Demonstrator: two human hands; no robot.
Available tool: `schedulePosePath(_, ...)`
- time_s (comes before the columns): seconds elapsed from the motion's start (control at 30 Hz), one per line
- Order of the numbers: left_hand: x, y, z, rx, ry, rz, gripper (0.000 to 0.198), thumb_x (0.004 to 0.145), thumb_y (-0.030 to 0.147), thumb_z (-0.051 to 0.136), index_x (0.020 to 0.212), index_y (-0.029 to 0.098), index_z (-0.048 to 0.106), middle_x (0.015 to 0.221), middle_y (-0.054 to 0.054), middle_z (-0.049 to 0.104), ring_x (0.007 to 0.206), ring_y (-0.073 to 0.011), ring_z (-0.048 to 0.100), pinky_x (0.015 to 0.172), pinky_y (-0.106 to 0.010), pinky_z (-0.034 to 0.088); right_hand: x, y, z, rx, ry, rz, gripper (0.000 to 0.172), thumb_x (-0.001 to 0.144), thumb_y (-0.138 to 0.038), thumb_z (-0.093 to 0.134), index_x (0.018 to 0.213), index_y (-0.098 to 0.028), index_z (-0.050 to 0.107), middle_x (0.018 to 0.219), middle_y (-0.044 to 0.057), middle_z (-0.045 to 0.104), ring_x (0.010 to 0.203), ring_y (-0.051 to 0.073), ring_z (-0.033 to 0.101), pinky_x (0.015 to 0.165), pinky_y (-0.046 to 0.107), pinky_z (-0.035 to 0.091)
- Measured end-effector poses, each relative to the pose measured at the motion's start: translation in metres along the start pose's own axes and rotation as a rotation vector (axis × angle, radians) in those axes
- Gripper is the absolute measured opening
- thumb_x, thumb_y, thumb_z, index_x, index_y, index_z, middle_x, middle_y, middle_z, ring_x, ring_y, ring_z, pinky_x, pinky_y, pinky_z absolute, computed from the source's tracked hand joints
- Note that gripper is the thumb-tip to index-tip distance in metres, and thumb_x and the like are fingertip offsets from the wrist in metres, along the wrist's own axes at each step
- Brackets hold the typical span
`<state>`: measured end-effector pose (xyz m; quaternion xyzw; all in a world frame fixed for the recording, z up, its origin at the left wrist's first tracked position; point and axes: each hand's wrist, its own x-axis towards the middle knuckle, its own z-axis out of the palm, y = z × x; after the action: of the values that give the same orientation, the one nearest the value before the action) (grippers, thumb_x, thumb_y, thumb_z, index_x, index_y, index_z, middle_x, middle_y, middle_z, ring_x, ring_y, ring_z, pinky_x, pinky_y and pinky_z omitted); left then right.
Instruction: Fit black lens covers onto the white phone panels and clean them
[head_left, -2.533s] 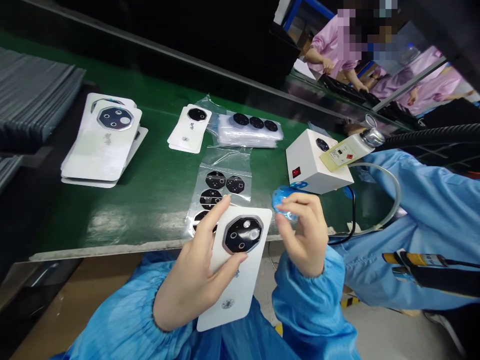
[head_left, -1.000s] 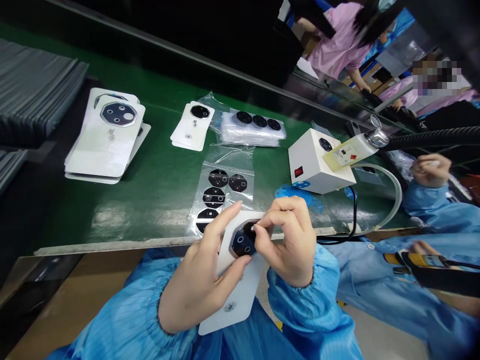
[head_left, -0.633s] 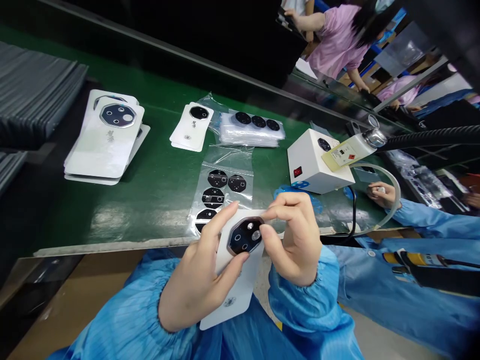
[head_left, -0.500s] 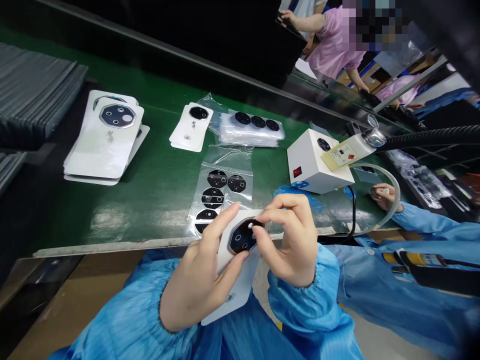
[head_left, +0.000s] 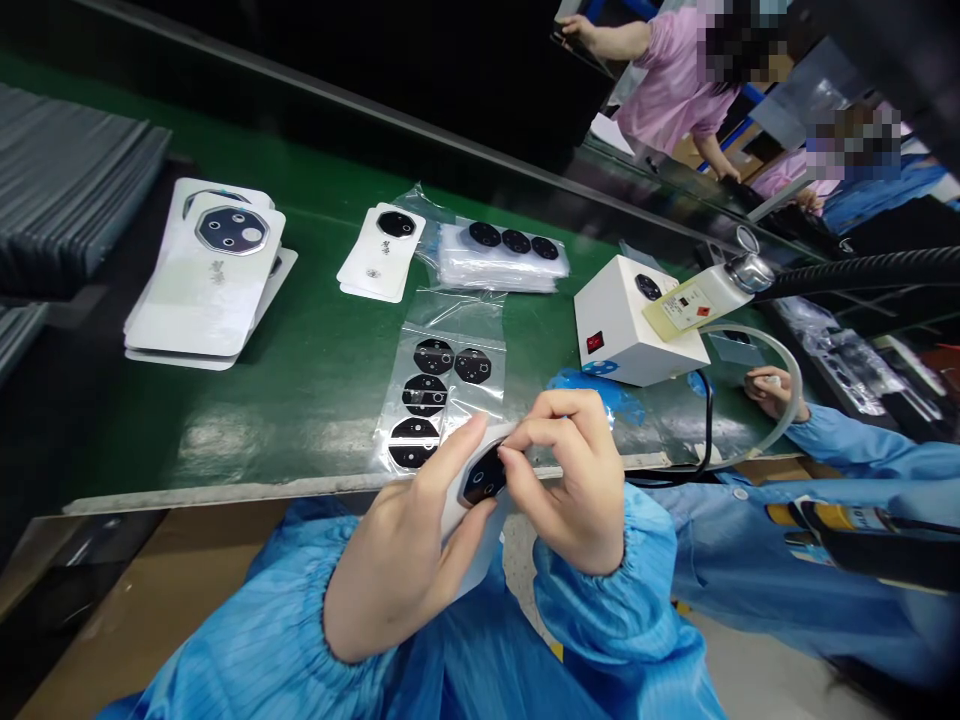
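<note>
My left hand (head_left: pixel 397 545) holds a white phone back cover (head_left: pixel 469 535) tilted up at the table's front edge, its lower part hanging over my lap. A black octagonal camera lens plate (head_left: pixel 484 478) sits on the cover, partly hidden by my fingers. My right hand (head_left: pixel 566 480) pinches that plate at its edge between thumb and fingers. Just beyond my right hand, a crumpled blue object (head_left: pixel 592 392) lies on the green table, untouched. On clear film nearby are several black lens plates (head_left: pixel 424 395).
A stack of white covers (head_left: pixel 206 270) and a gray stack (head_left: pixel 75 180) lie at left. Bagged lens plates (head_left: pixel 499 258) lie behind. A white box with a red switch (head_left: pixel 622 320) and a hose stand at right. A co-worker's hand (head_left: pixel 772 392) is at right, with people in pink beyond.
My right hand has put down the blue object and moved onto the lens plate. The cover has tilted and turned, with more of it now behind my fingers. The co-worker's hand has moved.
</note>
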<state>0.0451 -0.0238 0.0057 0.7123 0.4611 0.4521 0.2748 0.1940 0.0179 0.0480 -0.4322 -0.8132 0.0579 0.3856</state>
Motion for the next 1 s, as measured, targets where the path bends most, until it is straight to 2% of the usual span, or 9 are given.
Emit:
schedulePosePath(0.13,-0.001,0.002,-0.002,-0.049,-0.029,-0.033,0.082,0.083,0.011,0.057,0.144,0.037,0.009,0.139,-0.004,0.049,0.112,-0.0265,0.06,0.087,-0.038,0.058,-0.002,0.002,0.002,-0.021,0.055,-0.043,0.01,0.08,-0.012,0.056,0.081,-0.021,0.051,0.082,0.0,0.049,0.078,0.014,0.048,0.07,0.032,0.041)
schedulePosePath(0.37,-0.001,0.004,-0.003,-0.187,-0.057,-0.175,0.072,0.084,0.016,0.056,0.141,0.038,0.018,0.137,-0.006,0.05,0.117,-0.0331,0.056,0.089,-0.051,0.056,-0.002,0.003,0.008,-0.029,0.116,-0.078,0.01,0.079,-0.011,0.055,0.08,-0.02,0.049,0.079,0.0,0.047,0.075,0.013,0.046,0.069,0.032,0.04)
schedulePosePath(0.43,0.0,0.005,-0.004,-0.226,-0.054,-0.205,0.07,0.083,0.017,0.058,0.14,0.037,0.022,0.128,-0.007,0.057,0.109,-0.0324,0.061,0.083,-0.05,0.058,-0.003,0.004,0.01,-0.033,0.138,-0.1,0.01,0.08,-0.012,0.054,0.08,-0.02,0.049,0.08,0.0,0.046,0.074,0.013,0.045,0.07,0.033,0.04)
schedulePosePath(0.57,0.001,0.006,-0.004,-0.292,-0.085,-0.251,0.07,0.083,0.016,0.057,0.138,0.041,0.02,0.098,-0.001,0.069,0.073,-0.0231,0.071,0.062,-0.041,0.062,-0.004,0.006,0.012,-0.03,0.161,-0.133,0.01,0.079,-0.01,0.054,0.08,-0.019,0.049,0.08,-0.001,0.046,0.073,0.012,0.044,0.071,0.034,0.039)
schedulePosePath(0.63,0.0,0.005,-0.003,-0.265,-0.066,-0.228,0.071,0.083,0.016,0.058,0.138,0.041,0.02,0.109,-0.003,0.066,0.078,-0.0244,0.071,0.064,-0.041,0.062,-0.003,0.005,0.011,-0.019,0.136,-0.102,0.011,0.079,-0.01,0.055,0.08,-0.019,0.049,0.081,0.0,0.046,0.075,0.012,0.045,0.071,0.032,0.039)
schedulePosePath(0.7,-0.001,0.003,0.0,-0.206,-0.033,-0.188,0.071,0.082,0.016,0.058,0.138,0.039,0.021,0.127,-0.007,0.057,0.1,-0.0305,0.066,0.076,-0.047,0.06,-0.001,0.003,0.009,0.019,0.093,-0.039,0.011,0.078,-0.01,0.054,0.079,-0.019,0.048,0.082,0.0,0.045,0.078,0.012,0.045,0.07,0.029,0.039)
schedulePosePath(0.77,-0.002,0.001,0.003,-0.165,-0.026,-0.157,0.072,0.083,0.017,0.057,0.139,0.04,0.019,0.133,-0.007,0.053,0.111,-0.0331,0.06,0.084,-0.05,0.057,0.001,0.001,0.006,0.087,0.046,0.039,0.012,0.077,-0.009,0.055,0.078,-0.019,0.048,0.082,0.0,0.045,0.078,0.011,0.045,0.069,0.027,0.039)
schedulePosePath(0.9,-0.002,-0.001,0.002,-0.141,-0.031,-0.147,0.072,0.083,0.017,0.057,0.14,0.039,0.019,0.134,-0.007,0.052,0.117,-0.033,0.056,0.09,-0.052,0.053,0.003,0.004,0.001,0.315,-0.008,0.189,0.012,0.08,-0.008,0.054,0.081,-0.019,0.049,0.081,-0.001,0.047,0.079,0.011,0.046,0.068,0.026,0.04)
schedulePosePath(1.0,-0.001,-0.001,-0.002,-0.167,-0.044,-0.186,0.069,0.083,0.019,0.058,0.139,0.038,0.021,0.135,-0.007,0.051,0.113,-0.0323,0.058,0.087,-0.05,0.055,0.003,0.009,-0.001,0.485,0.022,0.282,0.012,0.086,-0.01,0.048,0.085,-0.02,0.052,0.083,0.0,0.05,0.079,0.011,0.049,0.069,0.027,0.041)
